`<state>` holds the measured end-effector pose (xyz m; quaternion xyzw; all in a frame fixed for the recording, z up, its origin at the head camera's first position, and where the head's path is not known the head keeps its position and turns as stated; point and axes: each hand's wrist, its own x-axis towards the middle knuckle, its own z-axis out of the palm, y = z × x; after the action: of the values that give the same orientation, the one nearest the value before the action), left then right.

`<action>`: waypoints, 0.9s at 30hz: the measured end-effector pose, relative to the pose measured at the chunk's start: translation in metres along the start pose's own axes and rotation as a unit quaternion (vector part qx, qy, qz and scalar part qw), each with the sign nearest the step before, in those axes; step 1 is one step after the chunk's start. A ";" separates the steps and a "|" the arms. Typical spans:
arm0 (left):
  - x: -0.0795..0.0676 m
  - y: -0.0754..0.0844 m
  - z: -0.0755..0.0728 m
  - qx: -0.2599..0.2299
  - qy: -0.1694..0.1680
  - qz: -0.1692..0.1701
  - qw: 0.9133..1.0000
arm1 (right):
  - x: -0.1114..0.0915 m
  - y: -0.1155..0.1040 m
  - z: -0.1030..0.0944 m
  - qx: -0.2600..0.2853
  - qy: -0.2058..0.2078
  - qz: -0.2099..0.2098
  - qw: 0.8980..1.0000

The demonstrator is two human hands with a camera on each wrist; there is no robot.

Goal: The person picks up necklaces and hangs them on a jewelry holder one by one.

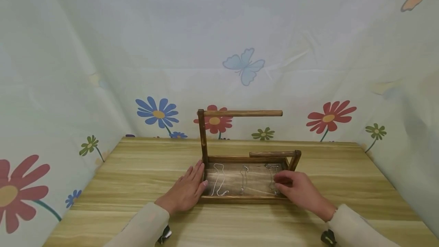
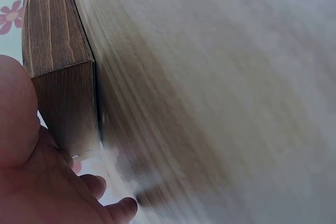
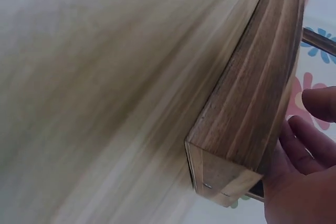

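Note:
A dark wooden jewelry stand (image 1: pixel 247 200) has a shallow tray base. Several thin silvery chains lie inside: a looped chain (image 1: pixel 223 174) at the left, a chain (image 1: pixel 244 180) in the middle and another chain (image 1: pixel 272 167) at the right. My left hand (image 1: pixel 186 188) lies along the tray's left end, fingers straight, thumb over the rim. Over the right end, my right hand (image 1: pixel 298 190) reaches in with bent fingers, its fingertips right beside the right chain. Thumb and forefinger show a gap between them. In the right wrist view, the thumb (image 3: pixel 321 103) stands apart from the curled fingers.
From the stand's left end rises a tall post with a horizontal bar (image 1: pixel 243 113). A lower bar (image 1: pixel 272 154) at the right crosses above the tray's back edge. The stand sits on a wood-grain table (image 1: pixel 147 163), with a flower-printed cloth (image 1: pixel 192 48) behind and around it.

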<state>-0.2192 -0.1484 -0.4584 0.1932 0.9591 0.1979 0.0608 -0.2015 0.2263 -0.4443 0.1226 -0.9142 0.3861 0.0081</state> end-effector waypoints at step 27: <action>0.001 0.000 -0.001 -0.004 0.003 0.005 1.000 | 0.018 -0.004 0.024 -0.117 0.032 0.009 0.993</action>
<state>-0.2203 -0.1482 -0.4573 0.1971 0.9575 0.2027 0.0576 -0.2161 0.2024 -0.4565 0.1007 -0.9534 0.2805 0.0478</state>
